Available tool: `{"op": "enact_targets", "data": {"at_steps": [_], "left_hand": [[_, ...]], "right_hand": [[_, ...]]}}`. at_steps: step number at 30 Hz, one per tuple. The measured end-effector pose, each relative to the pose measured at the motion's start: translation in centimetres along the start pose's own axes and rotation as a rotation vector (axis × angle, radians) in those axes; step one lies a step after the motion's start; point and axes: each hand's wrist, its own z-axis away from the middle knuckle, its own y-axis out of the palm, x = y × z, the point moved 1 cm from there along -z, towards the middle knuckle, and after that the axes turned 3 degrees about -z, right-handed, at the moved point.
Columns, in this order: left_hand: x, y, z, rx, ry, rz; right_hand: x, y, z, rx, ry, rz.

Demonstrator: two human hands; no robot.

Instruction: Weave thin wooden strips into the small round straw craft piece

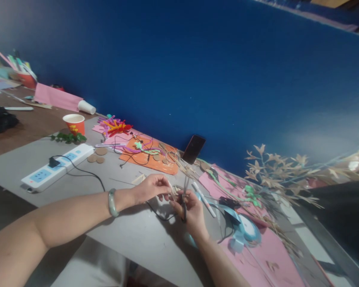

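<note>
My left hand (152, 188), with a pale green bangle (112, 202) on the wrist, is closed in a pinch on a thin whitish strip (171, 192). What kind of strip it is does not show clearly. Just to its right, my right hand (192, 211) is wrapped round the dark handles of a pair of scissors (186, 184), whose blades point up and away. The fingertips of both hands are close together above the grey board (128, 227). Some pale strands behind the fingers are partly hidden.
A phone (194, 149) leans near the blue wall. On the left are a power strip (58, 167), a paper cup (74, 124) and colourful pipe cleaners (115, 125). To the right lie a white pen (204, 200), a blue ribbon roll (249, 228) and dried stems (265, 163).
</note>
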Motion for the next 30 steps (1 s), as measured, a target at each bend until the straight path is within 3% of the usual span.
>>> {"op": "enact_targets", "data": {"at_steps": [7,18,30], "left_hand": [[0.5,0.1,-0.1,0.02,-0.022,-0.039],[1.2,-0.2,-0.3,0.096,-0.01,-0.107],[-0.9,-1.0,-0.3,-0.1,0.054,-0.052]], "right_hand": [[0.0,-0.4,-0.2,-0.081,-0.056,-0.012],[-0.6,-0.6,-0.3,-0.034,-0.061,0.034],[0.9,0.1,0.0,0.189,0.073,0.264]]}}
